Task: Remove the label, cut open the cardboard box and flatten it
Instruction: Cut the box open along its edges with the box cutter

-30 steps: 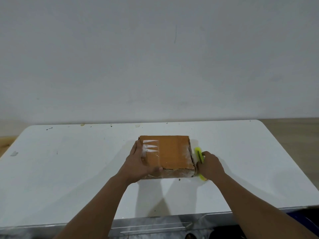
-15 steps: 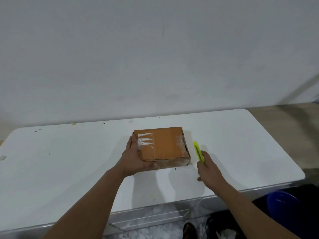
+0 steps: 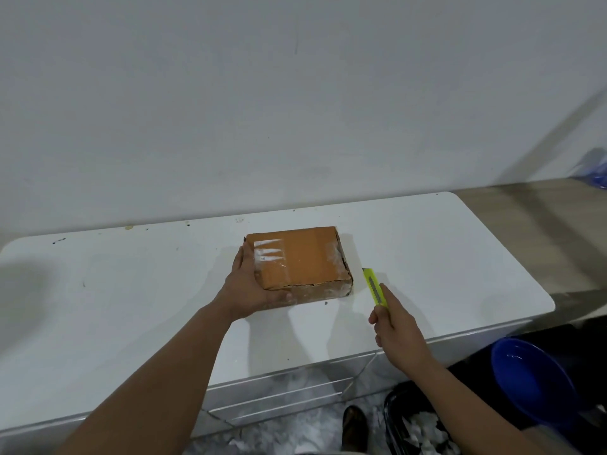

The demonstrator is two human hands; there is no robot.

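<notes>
On the white counter (image 3: 131, 307), near its middle, the cardboard box (image 3: 299, 261) lies flat, taped and not yet opened. The left hand (image 3: 249, 290) grips its corner at 7 o'clock, fingers spread along the side and thumb on the front, seemingly to pin it for cutting. At the box's 4 o'clock, just apart, the right hand (image 3: 399, 333) holds a yellow cutter (image 3: 374, 287), fingers wrapped round its handle, tip aimed toward 12 o'clock.

Left hand (image 3: 251, 290) gripping the near-left corner of a taped cardboard box (image 3: 300, 259) on a white counter (image 3: 131, 290); right hand (image 3: 399, 333) holding a yellow-green utility knife (image 3: 374, 286) just right of it
</notes>
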